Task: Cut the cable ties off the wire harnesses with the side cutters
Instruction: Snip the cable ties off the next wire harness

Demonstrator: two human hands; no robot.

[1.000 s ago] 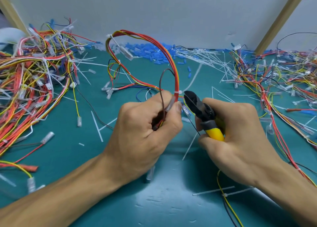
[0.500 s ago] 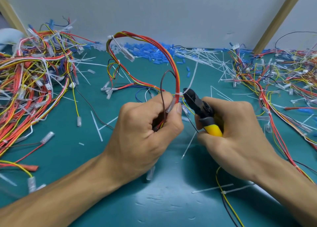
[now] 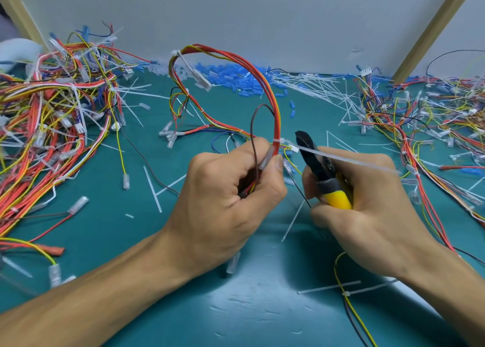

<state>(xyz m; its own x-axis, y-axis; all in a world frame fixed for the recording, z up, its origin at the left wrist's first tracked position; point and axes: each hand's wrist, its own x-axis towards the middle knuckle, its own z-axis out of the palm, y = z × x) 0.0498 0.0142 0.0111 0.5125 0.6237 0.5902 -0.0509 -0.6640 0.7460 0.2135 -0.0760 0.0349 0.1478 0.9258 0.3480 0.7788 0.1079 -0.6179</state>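
Left hand (image 3: 228, 197), frame centre, is clenched round a looped wire harness (image 3: 276, 126) of glossy red, orange and yellow leads. A white nylon cable tie (image 3: 277, 140) sits just above the thumb. Right hand (image 3: 372, 210) grasps yellow-handled side cutters (image 3: 315, 165); the gap between the black jaws is indiscernible. A blurred white strip (image 3: 349, 160) crosses them. The bench (image 3: 131, 241) is matt teal.

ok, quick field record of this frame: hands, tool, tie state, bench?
left hand: grips looped red-yellow wire harness
right hand: holds side cutters by the yellow handles, black head pointing up beside the harness
cable tie: white band round harness, just above left thumb
tie tail: long white strip across cutters and right hand; attached or cut, cannot tell
bench: teal mat, harness piles both sides, blue plastic pieces along back wall
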